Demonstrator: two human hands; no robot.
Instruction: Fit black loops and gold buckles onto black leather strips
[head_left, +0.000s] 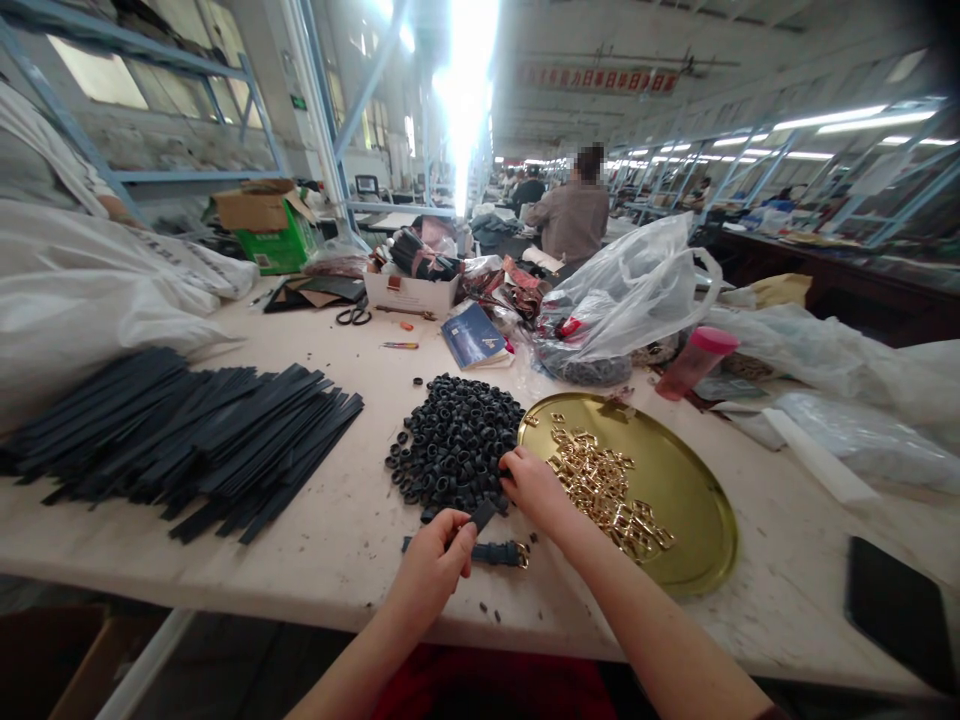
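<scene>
A pale worktable [337, 520] is seen running across the view, marked and dusty. At far left a white sack [82, 290] is slumped on it. In front of the sack a wide pile of black straps [187, 440] is laid flat, long axes running left to right, slightly fanned. At right a round gold tray [690, 500] is set near the front edge, with gold buckles [607, 490] heaped on its left half. A clear plastic bag [630, 290] is bunched behind the tray, a pink-lidded bottle [694, 362] leaning beside it. A heap of black loops [457, 440] is spread between the straps and the tray, touching the tray's rim. A dark phone [900, 610] is lying at the right edge. A blue booklet [474, 335] and scissors [354, 316] are seen further back. A person's back [574, 215] is visible in the distance. A short black strap [480, 545] is held just in front of the loop heap; its long axis runs left to right, one end tilted up toward the loops, the buckle end pointing right and lying on the table. The left hand [435, 565] is closed, pinching the strap's raised end between thumb and fingers. The right hand [536, 490] is curled, fingertips on the near edge of the loops; whether a loop is gripped cannot be told.
</scene>
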